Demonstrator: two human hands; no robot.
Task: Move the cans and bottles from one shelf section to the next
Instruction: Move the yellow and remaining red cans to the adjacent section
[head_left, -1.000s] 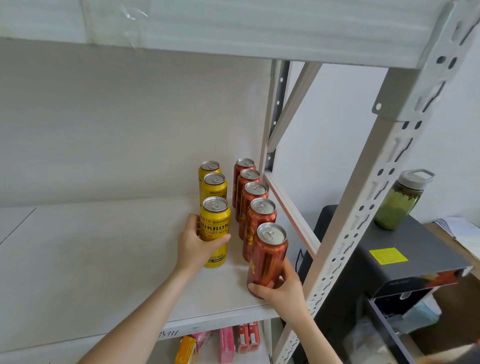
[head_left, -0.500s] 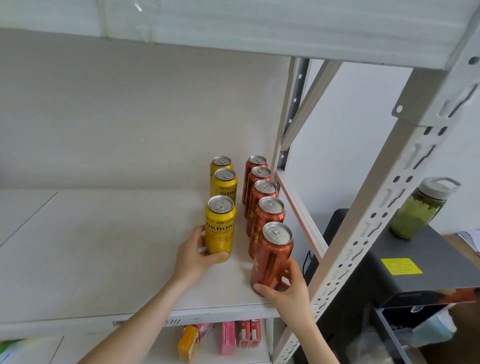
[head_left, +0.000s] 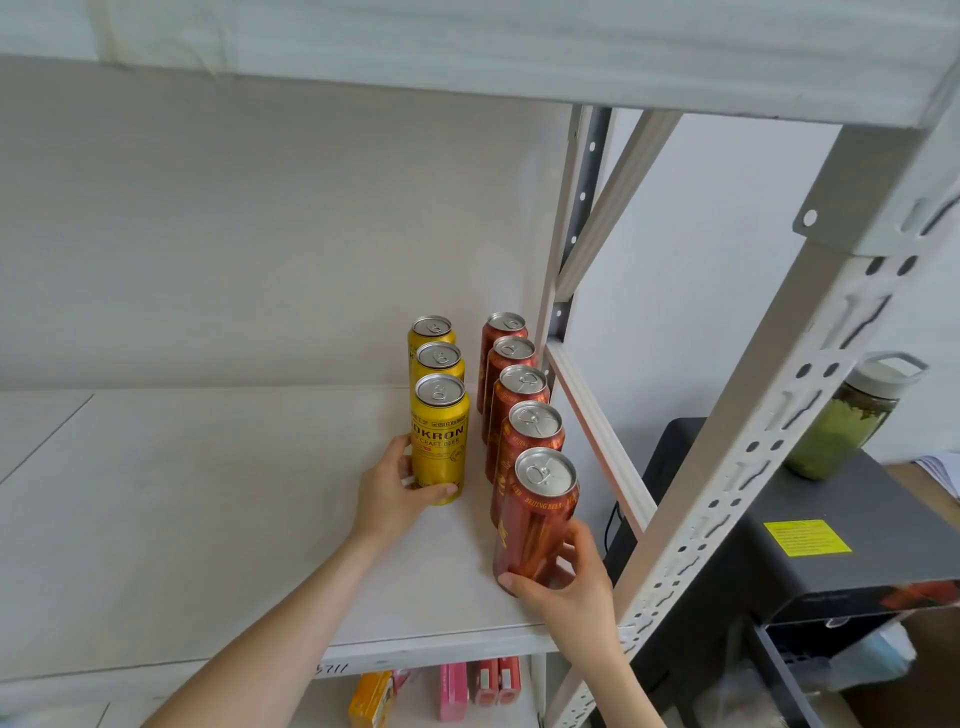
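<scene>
Two rows of upright cans stand at the right end of the white shelf (head_left: 208, 519). The left row holds three yellow cans, the right row several red cans. My left hand (head_left: 389, 493) wraps the base of the front yellow can (head_left: 440, 441). My right hand (head_left: 566, 582) grips the lower part of the front red can (head_left: 537, 514), close to the shelf's front edge. Both cans rest on the shelf board. Behind them stand the other yellow cans (head_left: 439, 358) and red cans (head_left: 519, 395).
A perforated metal upright (head_left: 753, 467) and a diagonal brace (head_left: 613, 202) frame the shelf's right end. Beyond it a dark box (head_left: 857, 545) carries a green-filled bottle (head_left: 852, 421). Small packages (head_left: 452, 691) lie on the shelf below. The shelf runs bare to the left.
The view shifted slightly, so the cans sit further right. My left hand slid lower on the front yellow can. My right hand keeps its grip on the front red can.
</scene>
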